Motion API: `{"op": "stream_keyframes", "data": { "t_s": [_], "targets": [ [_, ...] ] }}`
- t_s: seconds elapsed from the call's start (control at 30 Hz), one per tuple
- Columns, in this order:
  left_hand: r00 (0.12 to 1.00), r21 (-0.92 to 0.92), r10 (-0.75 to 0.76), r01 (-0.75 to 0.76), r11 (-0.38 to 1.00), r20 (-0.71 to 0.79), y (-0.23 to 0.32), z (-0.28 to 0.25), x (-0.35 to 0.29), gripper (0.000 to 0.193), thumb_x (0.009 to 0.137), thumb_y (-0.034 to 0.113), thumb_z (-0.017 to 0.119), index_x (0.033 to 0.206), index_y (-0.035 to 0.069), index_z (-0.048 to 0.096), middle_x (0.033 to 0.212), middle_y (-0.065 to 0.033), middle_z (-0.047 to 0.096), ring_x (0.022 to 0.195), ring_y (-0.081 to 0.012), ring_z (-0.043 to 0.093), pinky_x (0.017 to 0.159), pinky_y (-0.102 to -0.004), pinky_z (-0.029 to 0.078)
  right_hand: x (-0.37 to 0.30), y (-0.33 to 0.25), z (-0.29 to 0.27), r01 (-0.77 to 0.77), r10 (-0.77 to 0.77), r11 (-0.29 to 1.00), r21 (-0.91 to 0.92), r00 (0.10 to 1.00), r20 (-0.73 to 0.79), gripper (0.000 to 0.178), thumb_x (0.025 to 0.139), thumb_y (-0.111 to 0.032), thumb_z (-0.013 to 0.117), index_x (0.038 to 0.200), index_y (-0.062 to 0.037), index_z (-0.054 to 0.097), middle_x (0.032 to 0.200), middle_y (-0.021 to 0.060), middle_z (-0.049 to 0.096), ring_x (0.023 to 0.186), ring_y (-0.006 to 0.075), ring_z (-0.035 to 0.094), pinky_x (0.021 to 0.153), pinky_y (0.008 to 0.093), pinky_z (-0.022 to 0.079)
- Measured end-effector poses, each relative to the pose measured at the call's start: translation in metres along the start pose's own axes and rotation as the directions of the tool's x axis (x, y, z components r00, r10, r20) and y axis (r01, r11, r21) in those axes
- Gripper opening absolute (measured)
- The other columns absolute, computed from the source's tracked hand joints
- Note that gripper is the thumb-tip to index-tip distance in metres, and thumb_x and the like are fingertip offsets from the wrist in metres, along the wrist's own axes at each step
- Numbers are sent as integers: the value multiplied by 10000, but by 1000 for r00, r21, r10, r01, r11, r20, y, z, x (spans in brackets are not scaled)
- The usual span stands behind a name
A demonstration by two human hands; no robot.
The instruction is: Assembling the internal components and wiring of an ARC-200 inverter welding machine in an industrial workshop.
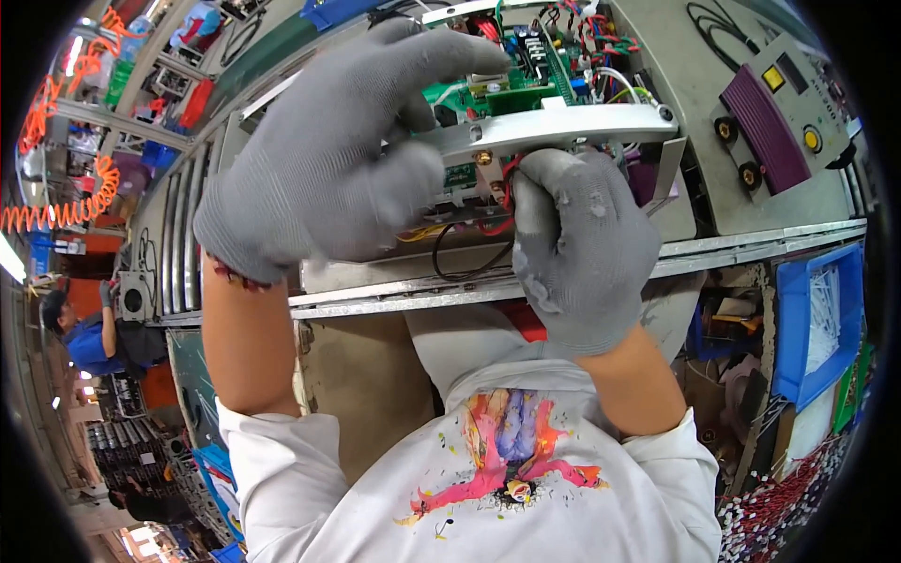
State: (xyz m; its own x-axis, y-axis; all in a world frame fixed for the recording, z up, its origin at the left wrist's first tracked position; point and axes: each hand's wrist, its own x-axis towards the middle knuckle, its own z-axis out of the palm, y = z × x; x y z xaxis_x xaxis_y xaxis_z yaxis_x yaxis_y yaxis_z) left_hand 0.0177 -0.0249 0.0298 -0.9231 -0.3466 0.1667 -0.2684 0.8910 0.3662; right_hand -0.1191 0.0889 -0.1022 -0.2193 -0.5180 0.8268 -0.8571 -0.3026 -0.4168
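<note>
An open electronic unit with a green circuit board (554, 58) lies in front of me, full of coloured wires. Along its near side runs a curved silver handle bar (572, 125). My left hand (324, 150), in a grey knitted glove, is over the unit's left part. Its index finger stretches across the board, while the thumb stands apart, blurred, near the bar's left end. Below the bar my right hand (587, 239), gloved alike, has its fingers pinched at a red wire (509, 183). The fingertips are partly hidden. A black cable loop (450, 258) hangs beside it.
At right stands a purple-and-grey panel unit (774, 122) with knobs. A blue bin (817, 324) holds white strips, above a bundle of red wires (779, 497). Metal rollers (178, 235) run at left. Orange coiled hoses (56, 192) hang there, and another person (89, 333) works beyond.
</note>
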Motion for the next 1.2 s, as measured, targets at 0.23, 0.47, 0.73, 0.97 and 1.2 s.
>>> {"op": "stream_keyframes", "data": {
  "t_s": [0.23, 0.47, 0.73, 0.97, 1.2],
  "targets": [
    [952, -30, 173, -171, 985, 251, -32, -18, 26, 306, 746, -98, 582, 1027, -6, 657, 871, -115, 635, 795, -208, 612, 744, -315, 491, 1, -3, 7, -29, 32, 999, 42, 997, -72, 222, 764, -33, 656, 969, -92, 593, 798, 115, 562, 607, 299, 577, 517, 381, 472],
    [957, 54, -100, 88, 995, 271, -30, -32, 29, 83, 805, 34, 623, 866, -21, 609, 714, -44, 583, 635, -101, 533, 604, -264, 466, -2, 0, -1, -2, -1, 999, -40, 999, -52, 282, 726, -18, 672, 995, -82, 617, 767, 97, 560, 592, 279, 573, 506, 363, 466],
    [951, 87, -80, 57, 995, 297, -36, -29, 19, 203, 789, -14, 625, 991, -33, 629, 820, -69, 660, 754, -93, 615, 705, -263, 529, -2, 7, -1, 71, -72, 993, -98, 997, -13, 270, 730, -67, 658, 998, -65, 627, 782, 90, 561, 590, 254, 564, 493, 352, 451],
    [947, 199, 219, -268, 943, 237, -33, -24, 17, 180, 776, -29, 661, 956, -27, 661, 803, -91, 659, 715, -100, 621, 684, -282, 527, 4, -4, -21, 102, -90, 986, -129, 991, 100, 210, 755, 19, 679, 955, -39, 654, 777, 91, 596, 584, 216, 562, 504, 294, 442],
    [887, 179, -219, 158, 971, 407, -11, -33, 32, 116, 795, -16, 641, 907, -40, 658, 762, -105, 645, 691, -106, 615, 638, -286, 511, 8, 10, -32, 290, -263, 946, -143, 948, 179, 355, 671, 14, 699, 1023, -36, 679, 801, 64, 592, 637, 212, 559, 551, 308, 453]
  ]
}}
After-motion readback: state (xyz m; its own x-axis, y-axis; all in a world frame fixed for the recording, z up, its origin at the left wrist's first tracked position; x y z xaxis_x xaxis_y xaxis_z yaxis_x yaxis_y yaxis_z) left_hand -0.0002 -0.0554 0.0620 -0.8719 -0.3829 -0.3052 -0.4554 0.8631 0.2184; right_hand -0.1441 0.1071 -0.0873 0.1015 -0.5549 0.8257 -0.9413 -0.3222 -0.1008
